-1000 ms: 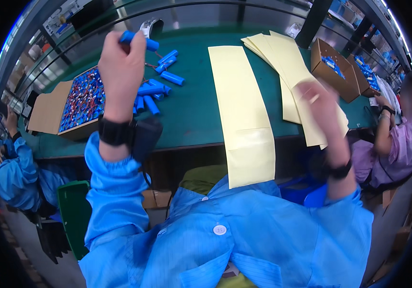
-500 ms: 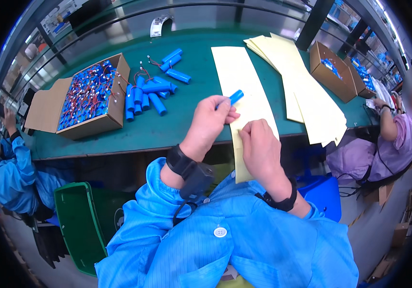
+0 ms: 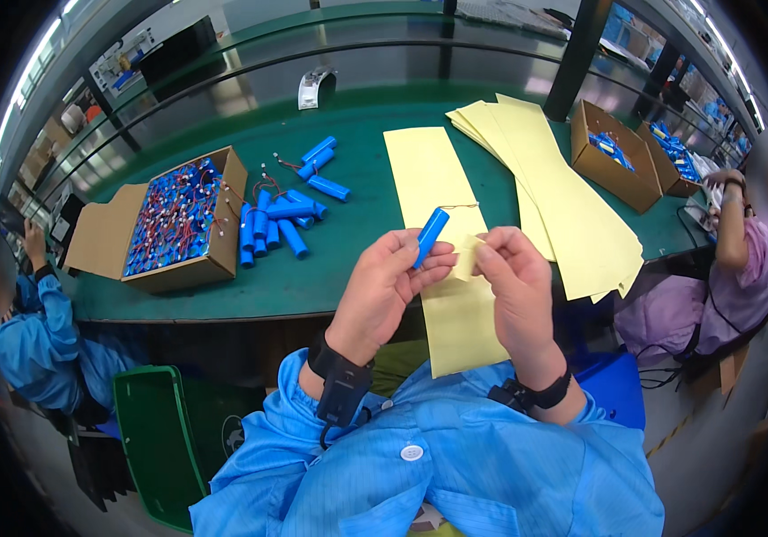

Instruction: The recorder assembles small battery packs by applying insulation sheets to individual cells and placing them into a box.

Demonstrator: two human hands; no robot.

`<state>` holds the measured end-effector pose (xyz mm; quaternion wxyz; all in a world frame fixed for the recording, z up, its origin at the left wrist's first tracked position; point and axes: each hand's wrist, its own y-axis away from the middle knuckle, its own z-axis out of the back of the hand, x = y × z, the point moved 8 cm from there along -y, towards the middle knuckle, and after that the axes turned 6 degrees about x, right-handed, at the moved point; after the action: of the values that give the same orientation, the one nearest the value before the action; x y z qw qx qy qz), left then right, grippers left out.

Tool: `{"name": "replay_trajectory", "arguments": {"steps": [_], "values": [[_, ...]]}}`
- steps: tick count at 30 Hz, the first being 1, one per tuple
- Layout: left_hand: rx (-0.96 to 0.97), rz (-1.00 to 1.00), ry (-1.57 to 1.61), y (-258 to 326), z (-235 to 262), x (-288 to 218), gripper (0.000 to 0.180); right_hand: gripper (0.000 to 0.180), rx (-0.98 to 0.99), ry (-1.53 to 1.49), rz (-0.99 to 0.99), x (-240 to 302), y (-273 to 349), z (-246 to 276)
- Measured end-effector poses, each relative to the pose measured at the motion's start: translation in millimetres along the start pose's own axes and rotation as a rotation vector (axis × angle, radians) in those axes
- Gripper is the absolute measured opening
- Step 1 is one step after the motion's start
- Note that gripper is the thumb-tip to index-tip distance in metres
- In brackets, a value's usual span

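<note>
My left hand (image 3: 390, 279) grips a blue cylindrical battery (image 3: 431, 236) between thumb and fingers, its upper end pointing away from me. A thin wire seems to trail from the battery across the sheet. Close beside it, my right hand (image 3: 522, 288) pinches a small pale yellow sticker (image 3: 467, 258), which stands next to the left fingertips; whether it touches the battery I cannot tell. Both hands are over a long yellow sheet (image 3: 427, 163) that overhangs the table's front edge. To the left lie several loose blue batteries (image 3: 291, 238) with red wires and white connectors.
An opened cardboard box (image 3: 196, 274) full of wired batteries stands at the left of the green table (image 3: 348, 116). More yellow sheets (image 3: 572, 210) are stacked at right, near two battery boxes (image 3: 612, 170). A green bin (image 3: 147, 438) is below. Co-workers sit on both sides.
My right hand has lifted from the yellow sheet and now holds a small yellow sticker. The battery in my left hand is turned more upright. The whole view has shifted slightly.
</note>
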<state>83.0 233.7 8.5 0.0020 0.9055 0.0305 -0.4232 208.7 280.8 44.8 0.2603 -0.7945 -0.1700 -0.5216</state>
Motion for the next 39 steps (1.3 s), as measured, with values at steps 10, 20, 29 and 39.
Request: {"name": "replay_trajectory", "arguments": {"steps": [10,20,29,39], "values": [[-0.054,-0.152,0.088,7,-22,10,0.03,0.009,-0.179,0.213,0.118,-8,-6,4],[-0.072,-0.169,0.068,15,-23,9,0.032,0.008,-0.167,0.317,0.153,-9,-4,-1],[-0.112,-0.226,-0.212,7,-28,3,0.023,0.01,-0.102,0.343,0.147,-9,-9,10],[0.177,-0.16,-0.228,15,-64,3,0.024,0.042,0.327,-0.041,-0.193,-28,-1,24]]}}
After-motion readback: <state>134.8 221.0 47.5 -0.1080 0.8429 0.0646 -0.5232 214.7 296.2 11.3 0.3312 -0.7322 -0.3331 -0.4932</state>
